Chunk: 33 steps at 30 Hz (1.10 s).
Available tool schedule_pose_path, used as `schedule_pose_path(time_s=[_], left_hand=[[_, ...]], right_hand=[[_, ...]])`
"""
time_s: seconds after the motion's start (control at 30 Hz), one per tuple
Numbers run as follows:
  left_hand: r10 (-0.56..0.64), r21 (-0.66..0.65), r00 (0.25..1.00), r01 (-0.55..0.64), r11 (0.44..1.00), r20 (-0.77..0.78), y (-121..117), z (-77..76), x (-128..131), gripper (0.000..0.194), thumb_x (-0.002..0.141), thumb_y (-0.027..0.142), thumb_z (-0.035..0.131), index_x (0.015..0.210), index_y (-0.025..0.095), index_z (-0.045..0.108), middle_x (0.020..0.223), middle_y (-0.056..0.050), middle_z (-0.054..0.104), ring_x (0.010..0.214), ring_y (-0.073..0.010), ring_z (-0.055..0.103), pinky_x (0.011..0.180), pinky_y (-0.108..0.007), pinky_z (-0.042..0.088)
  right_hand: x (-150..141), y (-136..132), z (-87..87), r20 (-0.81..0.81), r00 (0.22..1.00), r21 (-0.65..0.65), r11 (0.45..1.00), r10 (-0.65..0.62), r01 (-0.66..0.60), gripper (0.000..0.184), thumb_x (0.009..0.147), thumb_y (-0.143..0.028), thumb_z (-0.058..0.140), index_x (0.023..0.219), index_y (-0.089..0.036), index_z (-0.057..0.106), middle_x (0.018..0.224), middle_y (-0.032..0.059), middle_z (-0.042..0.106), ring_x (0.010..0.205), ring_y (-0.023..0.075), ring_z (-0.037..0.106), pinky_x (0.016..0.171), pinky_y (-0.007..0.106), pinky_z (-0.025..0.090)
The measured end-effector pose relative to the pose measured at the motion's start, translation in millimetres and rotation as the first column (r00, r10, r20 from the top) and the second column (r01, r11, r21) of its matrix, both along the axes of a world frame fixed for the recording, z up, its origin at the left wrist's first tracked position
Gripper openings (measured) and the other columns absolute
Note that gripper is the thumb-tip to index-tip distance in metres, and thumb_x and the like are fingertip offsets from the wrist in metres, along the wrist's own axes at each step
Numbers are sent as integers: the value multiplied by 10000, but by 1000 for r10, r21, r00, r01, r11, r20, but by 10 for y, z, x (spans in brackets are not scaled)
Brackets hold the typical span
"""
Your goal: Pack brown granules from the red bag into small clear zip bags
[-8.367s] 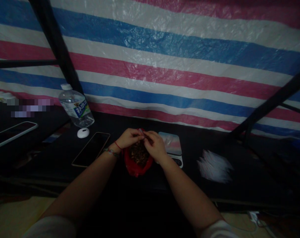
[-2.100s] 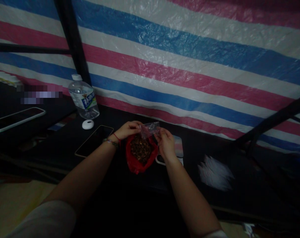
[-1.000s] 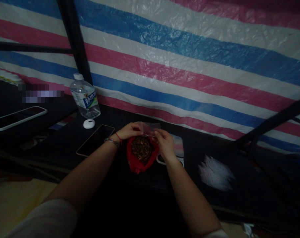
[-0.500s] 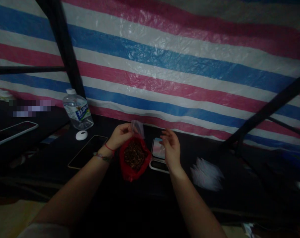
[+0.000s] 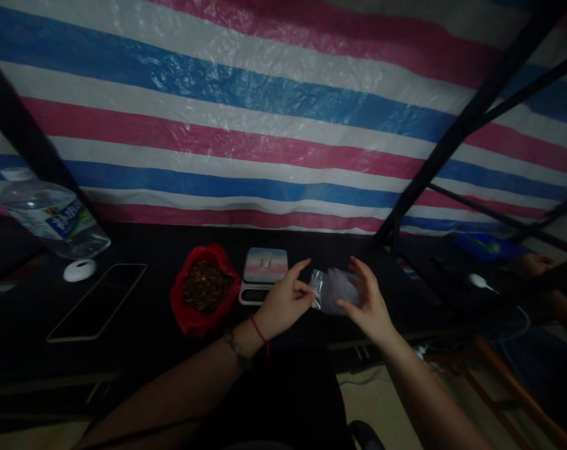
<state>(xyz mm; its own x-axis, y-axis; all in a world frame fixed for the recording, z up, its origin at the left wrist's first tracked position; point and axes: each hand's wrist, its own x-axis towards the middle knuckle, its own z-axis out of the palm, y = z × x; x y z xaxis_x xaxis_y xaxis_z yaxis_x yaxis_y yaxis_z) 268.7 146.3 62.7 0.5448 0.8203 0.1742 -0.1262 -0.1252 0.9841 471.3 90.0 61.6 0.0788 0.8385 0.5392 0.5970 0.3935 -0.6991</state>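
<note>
Bottle label (image 5: 67, 219) bears blurred white characters; left hand (image 5: 283, 306) pinches a clear bag (image 5: 317, 284), right hand (image 5: 371, 309) gapes around stacked bags (image 5: 334, 290).

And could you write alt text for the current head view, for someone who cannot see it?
The left hand pinches a small clear bag beside a pile of plastic bags, the right hand open at its other side. To the left on a black table: scale, red bag of brown pieces, phone, bottle.

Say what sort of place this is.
Likely a makeshift workspace: a striped tarp hangs behind, and what looks like a small scale and clear bags sit in front of it.
</note>
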Motion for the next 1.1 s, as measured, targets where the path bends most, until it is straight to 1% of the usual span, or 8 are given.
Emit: schedule_pose_path(time_s=[0.07,0.13,0.37,0.53,0.63,0.8,0.97,1.1], left_hand=[[-47,-19,999,48,999,8,-11,-56,223,724,733,133,634,1385,224,331,787,-20,654,654,-132,636,608,-248,495],[-82,-9,996,82,997,19,-16,-91,432,717,735,147,646,1379,206,336,804,-31,664,652,-132,634,617,-253,496],[24,59,992,-17,998,-125,59,-298,876,677,745,133,591,1366,146,322,958,-91,672,812,-176,642,738,-317,511],[161,263,922,-68,963,-353,109,-514,884,711,689,171,646,1347,151,377,1205,-146,571,1109,-258,550,964,-411,436],[207,434,861,18,901,-464,84,-585,859,859,608,314,759,1365,164,380,1350,-173,452,1277,-339,394,1082,-492,295],[206,442,765,114,890,-610,74,-694,912,1190,472,465,831,1454,171,225,1487,-215,247,1381,-408,196,1103,-551,213],[213,412,728,104,905,-652,154,-705,1002,1229,471,449,836,1465,131,187,1514,-249,151,1402,-418,118,1114,-539,195],[212,427,749,102,899,-627,199,-717,1004,1178,495,418,830,1456,125,215,1518,-251,133,1405,-414,110,1113,-544,194]], right_hand=[[110,-162,34,348,937,33,999,-9,-2,748,723,-354,699,1392,-291,370,1480,103,335,1353,343,317,1069,569,331],[198,-230,21,513,859,20,1000,-1,-10,690,788,-267,602,1422,-269,331,1464,97,371,1359,320,315,1083,565,316],[878,176,-104,562,826,-70,998,42,-3,526,782,-62,362,1241,-206,574,1176,87,646,1101,219,590,985,442,463],[1278,451,-120,628,763,5,980,-157,198,542,791,-90,403,1314,-168,520,1217,110,630,1122,254,578,988,435,457],[1306,513,-278,678,721,-60,966,-145,250,552,794,-76,412,1334,-144,501,1233,135,617,1193,272,527,1020,452,419],[1187,548,-584,640,754,-304,950,145,75,439,854,-328,514,1249,-146,578,1451,168,390,1365,295,326,1093,478,305],[1077,534,-634,578,795,-424,900,186,97,575,849,-499,523,1340,-203,481,1461,161,376,1369,318,309,1084,525,273],[893,383,-615,558,777,-412,910,293,-48,531,846,-441,555,1340,-259,481,1428,124,434,1328,284,375,1079,498,288]])
